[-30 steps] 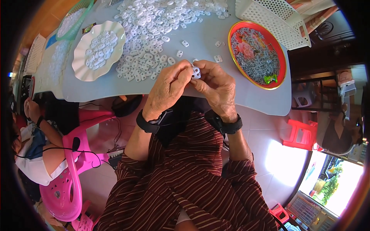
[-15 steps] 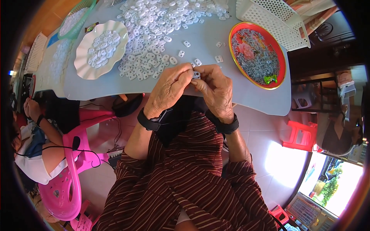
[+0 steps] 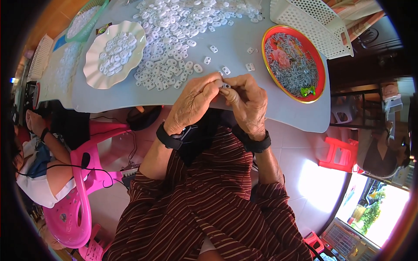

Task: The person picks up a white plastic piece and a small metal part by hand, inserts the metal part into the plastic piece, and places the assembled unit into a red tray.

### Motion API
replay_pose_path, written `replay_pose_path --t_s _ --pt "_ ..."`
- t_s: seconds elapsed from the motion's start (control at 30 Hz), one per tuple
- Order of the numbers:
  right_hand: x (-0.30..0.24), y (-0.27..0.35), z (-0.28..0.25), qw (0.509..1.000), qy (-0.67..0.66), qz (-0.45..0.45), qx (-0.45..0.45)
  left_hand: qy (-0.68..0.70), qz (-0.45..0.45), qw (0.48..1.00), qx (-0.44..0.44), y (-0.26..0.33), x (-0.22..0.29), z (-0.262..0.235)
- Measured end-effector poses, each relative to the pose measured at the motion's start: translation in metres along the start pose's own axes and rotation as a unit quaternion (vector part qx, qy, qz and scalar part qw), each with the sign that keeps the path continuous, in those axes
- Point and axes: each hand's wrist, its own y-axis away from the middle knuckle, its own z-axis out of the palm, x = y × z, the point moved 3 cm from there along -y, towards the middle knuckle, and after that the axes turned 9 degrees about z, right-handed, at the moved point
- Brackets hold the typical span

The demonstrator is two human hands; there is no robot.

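Note:
Close to the table's near edge, my left hand (image 3: 193, 102) and my right hand (image 3: 249, 104) meet, fingertips pinched around one small white plastic piece with two dark holes (image 3: 226, 85). My fingers cover most of it. Just beyond them lie a few loose white pieces (image 3: 226, 70), and to their left spreads a large heap of similar pieces (image 3: 163, 71). A cream scalloped plate (image 3: 93, 71) at the left holds white oval pieces. On the right is a red round tray with a gold rim (image 3: 321, 89), full of small grey metal-looking parts (image 3: 289, 71).
A white perforated basket (image 3: 313, 26) stands at the back right, a green basket (image 3: 82, 37) at the far left. A green wrapper (image 3: 307, 91) lies in the tray. Another person's hand (image 3: 37, 122) is at the left, near a pink chair (image 3: 80, 204). A red stool (image 3: 337, 154) stands right.
The white piece is more covered by my fingertips and sits slightly differently between them. The table and my hands have shifted a little to the right in the picture.

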Motion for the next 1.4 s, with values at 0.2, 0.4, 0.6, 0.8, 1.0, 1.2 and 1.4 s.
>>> replay_pose_path --t_s 0.2,0.4,0.6,0.8,1.0,1.2,1.4 --pt "0.001 -0.007 -0.005 0.997 -0.055 0.044 -0.034 0.008 0.002 0.999 0.049 0.0 0.004 0.003" --pt "0.008 -0.01 -0.002 0.991 -0.114 0.056 -0.051 0.007 0.046 0.998 0.041 0.0 0.006 0.001" --pt "-0.011 -0.025 -0.016 0.998 -0.031 0.045 -0.039 -0.033 0.092 0.992 0.084 0.002 0.006 0.006" --pt "-0.044 -0.141 -0.108 0.987 0.107 -0.049 0.113 -0.054 0.148 0.987 0.032 0.017 0.014 0.015" --pt "-0.056 -0.189 -0.158 0.847 0.437 -0.17 0.25 -0.024 0.151 0.985 0.082 0.02 0.01 0.003" --pt "-0.032 -0.118 -0.027 0.949 0.292 -0.091 -0.069 0.002 0.084 0.991 0.108 0.027 0.002 -0.006" --pt "-0.022 -0.089 0.022 0.893 0.356 -0.166 -0.22 0.001 0.069 0.993 0.093 0.023 0.003 -0.008"
